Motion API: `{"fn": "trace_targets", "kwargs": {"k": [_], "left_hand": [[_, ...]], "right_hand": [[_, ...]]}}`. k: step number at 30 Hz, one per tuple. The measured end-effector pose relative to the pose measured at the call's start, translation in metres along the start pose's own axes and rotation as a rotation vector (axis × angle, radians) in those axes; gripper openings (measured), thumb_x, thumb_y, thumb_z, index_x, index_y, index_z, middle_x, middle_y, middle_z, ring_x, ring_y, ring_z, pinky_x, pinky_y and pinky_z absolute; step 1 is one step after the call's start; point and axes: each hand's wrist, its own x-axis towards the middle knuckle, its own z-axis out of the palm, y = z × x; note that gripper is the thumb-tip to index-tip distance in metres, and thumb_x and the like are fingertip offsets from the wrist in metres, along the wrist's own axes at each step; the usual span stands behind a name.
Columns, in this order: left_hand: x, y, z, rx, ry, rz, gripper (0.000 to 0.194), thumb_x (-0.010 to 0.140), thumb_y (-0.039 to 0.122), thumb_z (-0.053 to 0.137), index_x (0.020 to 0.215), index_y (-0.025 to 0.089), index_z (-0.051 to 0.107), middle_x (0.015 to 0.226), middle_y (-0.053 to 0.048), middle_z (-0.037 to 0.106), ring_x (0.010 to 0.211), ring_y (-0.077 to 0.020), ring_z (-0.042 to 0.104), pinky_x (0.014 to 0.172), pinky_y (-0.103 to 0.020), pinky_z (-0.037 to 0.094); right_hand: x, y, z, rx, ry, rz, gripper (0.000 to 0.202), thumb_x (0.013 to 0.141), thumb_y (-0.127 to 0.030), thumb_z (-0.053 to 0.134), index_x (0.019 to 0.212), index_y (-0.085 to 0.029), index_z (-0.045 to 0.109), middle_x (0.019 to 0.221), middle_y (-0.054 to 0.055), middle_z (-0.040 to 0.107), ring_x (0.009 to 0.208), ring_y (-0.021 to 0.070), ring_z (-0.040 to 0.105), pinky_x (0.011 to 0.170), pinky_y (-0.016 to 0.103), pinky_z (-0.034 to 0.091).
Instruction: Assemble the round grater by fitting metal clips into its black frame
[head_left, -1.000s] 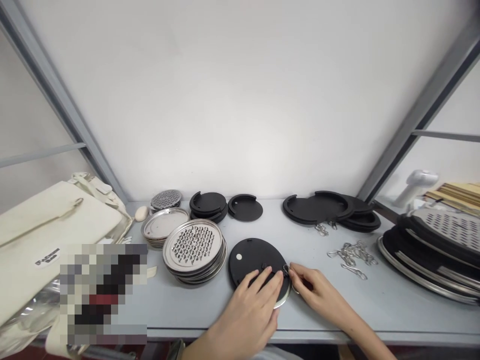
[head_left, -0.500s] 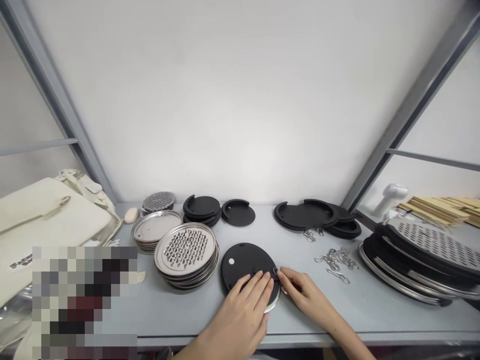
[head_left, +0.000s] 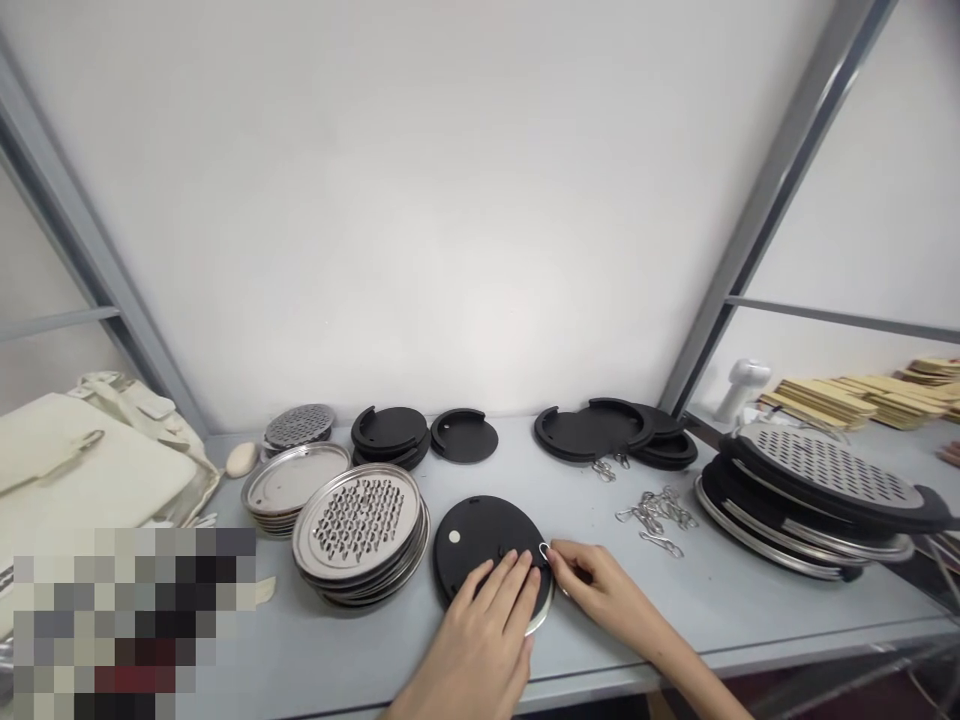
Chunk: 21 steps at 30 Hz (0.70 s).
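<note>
A black round disc [head_left: 480,520] with a white dot lies on the table, a metal rim showing under its lower right edge. My left hand [head_left: 487,620] rests flat on its front part, fingers stretched out and pressing down. At the disc's right edge my right hand [head_left: 592,580] pinches a bent wire clip [head_left: 544,549], whose loop sticks out past the fingertips over the disc. The rest of that clip is hidden by the fingers. A pile of loose wire clips [head_left: 660,512] lies to the right of this hand.
To the left stand a stack of round metal grater plates [head_left: 358,522] and plain metal plates [head_left: 296,478]. Black round holders [head_left: 465,436] sit along the back. Large black-rimmed graters [head_left: 832,470] are stacked at right. A cream bag [head_left: 90,450] lies far left.
The view has turned slightly right, so things sit further left. The wire loop shows more clearly at my right fingertips. My left hand stays on the disc.
</note>
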Motion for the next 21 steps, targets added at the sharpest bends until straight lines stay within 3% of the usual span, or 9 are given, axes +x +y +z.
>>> {"fn": "trace_targets", "kwargs": {"k": [21], "left_hand": [[-0.002,0.003,-0.006,0.025,-0.008,-0.021,0.051,0.100,0.026,0.030,0.148,0.011,0.021,0.153,-0.006,0.023,0.141,-0.0183,0.018,0.113,-0.033,0.015]], "right_hand": [[0.000,0.014,0.001,-0.024,-0.018,-0.024,0.032,0.090,-0.026,0.040,0.061,-0.020,0.027,0.057,-0.007,0.026,0.055,0.0092,0.027,0.049,0.022,0.021]]}}
